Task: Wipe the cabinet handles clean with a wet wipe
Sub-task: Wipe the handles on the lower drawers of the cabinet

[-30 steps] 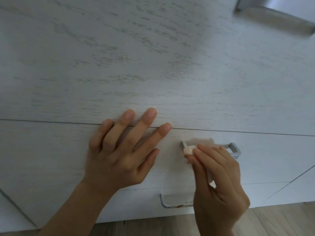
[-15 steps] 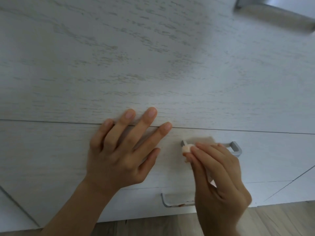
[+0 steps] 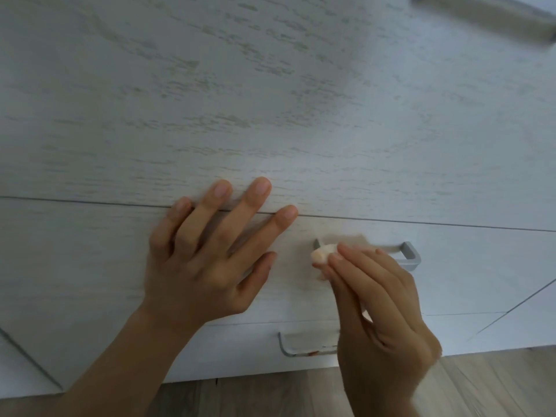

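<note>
Wipe (image 3: 323,254) and right hand (image 3: 382,311), which pinches it in a ball, have slid to the left end of the handle (image 3: 409,255), while the left hand (image 3: 207,260) stays flat on the drawer (image 3: 90,266), fingers spread, just left of the handle, so this handle looks almost done.

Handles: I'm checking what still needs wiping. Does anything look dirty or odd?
The lower handle has small reddish specks on its front edge, beside the right hand; grime or a reflection, I cannot tell. Nothing else stands out.
</note>
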